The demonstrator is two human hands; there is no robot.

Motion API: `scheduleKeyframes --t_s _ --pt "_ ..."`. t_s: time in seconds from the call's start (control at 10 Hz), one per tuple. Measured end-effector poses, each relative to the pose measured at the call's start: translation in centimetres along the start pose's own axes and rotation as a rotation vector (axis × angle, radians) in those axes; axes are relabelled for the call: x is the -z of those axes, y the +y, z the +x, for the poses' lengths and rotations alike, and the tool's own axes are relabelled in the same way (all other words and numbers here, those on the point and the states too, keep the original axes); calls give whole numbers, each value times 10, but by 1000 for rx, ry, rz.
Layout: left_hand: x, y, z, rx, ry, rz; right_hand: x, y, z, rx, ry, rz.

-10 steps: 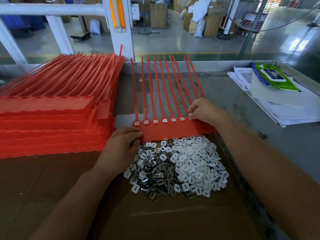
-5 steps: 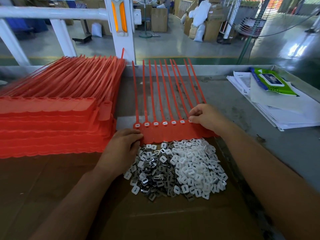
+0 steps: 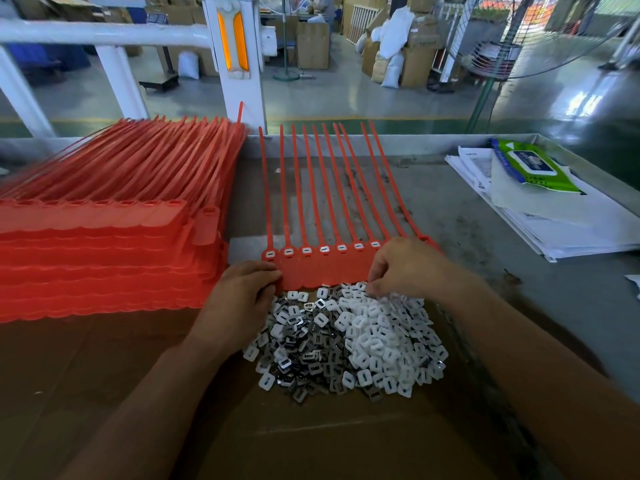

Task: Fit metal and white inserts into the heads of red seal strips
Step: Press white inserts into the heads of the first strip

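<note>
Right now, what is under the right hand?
The right hand covers the right end of the row of red seal strips and the far edge of the white inserts. The last strip heads, and whether it holds an insert, cannot be seen.

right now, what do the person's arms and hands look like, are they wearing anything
Both are bare. The left hand and right hand have no gloves, and I see no rings. The left forearm and right forearm show no sleeves, watch or bands up to the frame's edge.

Paper stack (image 3: pixel 588 230), wipes pack (image 3: pixel 530 164) (green), white post (image 3: pixel 247 95)
</note>
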State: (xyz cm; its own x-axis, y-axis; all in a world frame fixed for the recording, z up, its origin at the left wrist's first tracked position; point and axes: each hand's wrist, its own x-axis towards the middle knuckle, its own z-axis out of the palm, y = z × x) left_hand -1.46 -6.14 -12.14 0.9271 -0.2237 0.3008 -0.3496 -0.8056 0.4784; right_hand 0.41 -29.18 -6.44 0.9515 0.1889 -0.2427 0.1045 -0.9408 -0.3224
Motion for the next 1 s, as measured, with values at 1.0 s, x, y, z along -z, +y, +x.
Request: scheduleKeyframes --t_s 1.0 --pt "-1 -2 0 0 20 -24 12 51 30 -230 400 568"
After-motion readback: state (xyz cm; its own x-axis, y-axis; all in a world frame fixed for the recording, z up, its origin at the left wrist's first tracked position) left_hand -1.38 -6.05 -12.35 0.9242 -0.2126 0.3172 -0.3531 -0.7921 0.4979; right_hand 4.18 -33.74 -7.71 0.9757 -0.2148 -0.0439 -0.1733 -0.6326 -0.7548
